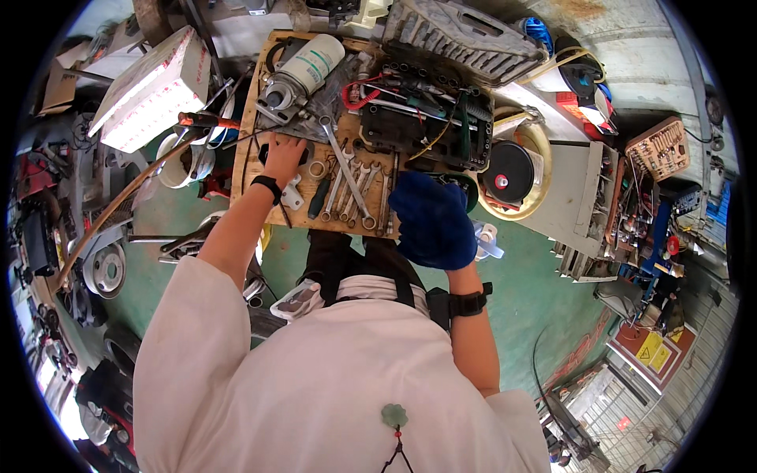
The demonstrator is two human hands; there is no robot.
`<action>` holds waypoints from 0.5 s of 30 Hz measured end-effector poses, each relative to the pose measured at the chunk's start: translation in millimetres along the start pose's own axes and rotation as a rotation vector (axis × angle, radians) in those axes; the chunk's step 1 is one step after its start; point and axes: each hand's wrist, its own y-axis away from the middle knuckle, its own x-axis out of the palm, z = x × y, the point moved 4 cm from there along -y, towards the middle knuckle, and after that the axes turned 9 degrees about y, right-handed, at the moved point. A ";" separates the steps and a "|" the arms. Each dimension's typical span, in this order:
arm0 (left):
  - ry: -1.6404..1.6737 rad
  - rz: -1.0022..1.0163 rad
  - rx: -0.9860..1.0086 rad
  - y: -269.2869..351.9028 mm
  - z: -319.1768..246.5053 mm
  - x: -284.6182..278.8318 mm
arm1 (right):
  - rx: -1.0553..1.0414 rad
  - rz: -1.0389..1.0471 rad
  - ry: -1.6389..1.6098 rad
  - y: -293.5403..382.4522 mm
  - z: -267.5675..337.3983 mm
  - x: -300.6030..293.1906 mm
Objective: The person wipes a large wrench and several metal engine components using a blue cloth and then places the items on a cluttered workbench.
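Observation:
On the left of a wooden board (251, 148), my left hand (285, 155) has its fingers over a small black object (304, 155), mostly hidden by the hand. A white bracket (292, 194) and a metal ring (317, 171) lie just beside it. My right hand is wrapped in a bunched dark blue cloth (434, 219) at the board's front right edge, and its fingers are hidden. Between the hands lie a dark-handled screwdriver (319, 199) and several combination wrenches (349, 195), with a longer wrench (346, 168) across them.
Behind the wrenches stands an open socket set case (426, 124), its lid (467, 41) tilted back. A white filter canister (310, 65) on a metal head lies back left. A round yellowish basin (544, 195) is on the right. A rod with an orange grip (207, 120) juts in from the left.

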 end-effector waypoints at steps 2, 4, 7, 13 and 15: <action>-0.001 0.079 -0.015 -7.2 -2.0 -0.1 | 0.067 0.062 -0.097 4.0 5.4 10.9; 0.021 0.146 -0.001 -10.4 -4.8 -14.0 | 0.084 0.072 -0.101 5.3 7.0 14.4; -0.009 0.077 0.046 -11.6 -4.1 -12.2 | 0.075 0.100 -0.067 8.7 10.6 20.2; -0.012 -0.166 -0.097 22.2 27.7 -7.6 | 0.106 0.161 -0.164 14.1 14.6 23.5; 0.099 -0.113 -0.048 19.4 38.8 -4.3 | 0.079 0.098 -0.104 8.7 6.7 7.2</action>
